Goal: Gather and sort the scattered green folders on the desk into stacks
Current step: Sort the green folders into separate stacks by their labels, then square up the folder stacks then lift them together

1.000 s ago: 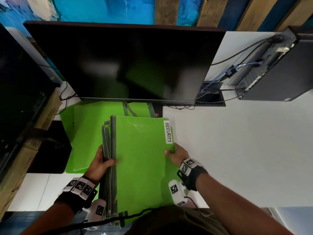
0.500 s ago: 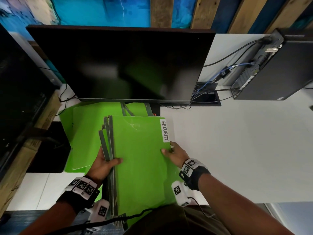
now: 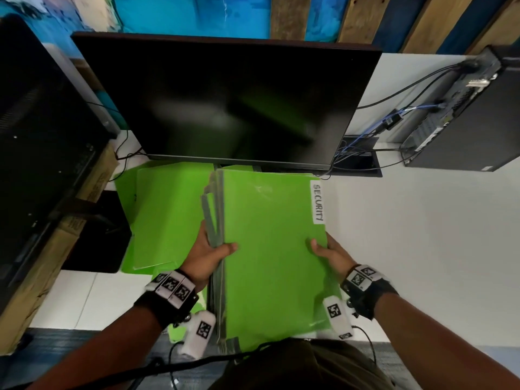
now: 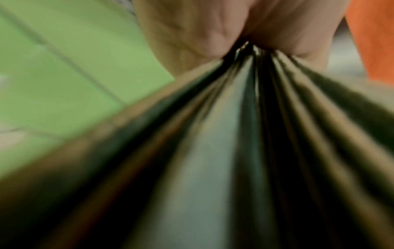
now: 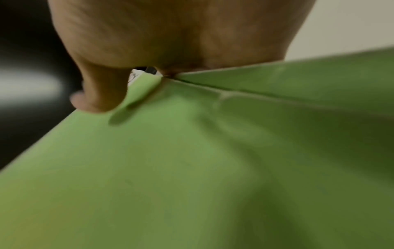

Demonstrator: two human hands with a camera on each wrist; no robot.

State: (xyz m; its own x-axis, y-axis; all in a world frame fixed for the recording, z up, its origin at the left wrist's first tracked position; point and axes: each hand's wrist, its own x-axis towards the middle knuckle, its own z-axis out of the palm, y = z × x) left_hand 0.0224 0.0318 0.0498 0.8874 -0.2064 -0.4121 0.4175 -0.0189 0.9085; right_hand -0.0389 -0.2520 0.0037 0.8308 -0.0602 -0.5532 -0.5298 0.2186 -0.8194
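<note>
I hold a bundle of several green folders (image 3: 270, 249) above the desk's near edge; the top one bears a white "SECURITY" label (image 3: 318, 202). My left hand (image 3: 209, 253) grips the grey spines on the left side, thumb on top. In the left wrist view the spines (image 4: 234, 151) fan out from my left hand (image 4: 245, 38). My right hand (image 3: 327, 251) pinches the right edge, thumb on the cover. The right wrist view shows my right hand (image 5: 166, 50) with its thumb pressed on the green cover (image 5: 170, 168). More green folders (image 3: 166, 215) lie flat on the desk to the left.
A large dark monitor (image 3: 225, 102) stands just behind the folders, its stand partly hidden by them. A black computer case (image 3: 467, 119) with cables sits at the far right. Another dark screen (image 3: 36, 142) and a cardboard box (image 3: 59, 249) line the left side. The white desk (image 3: 422, 249) extends to the right.
The bundle stays in both hands and sits a little further right and higher in the view. My left thumb has slid further onto the top cover.
</note>
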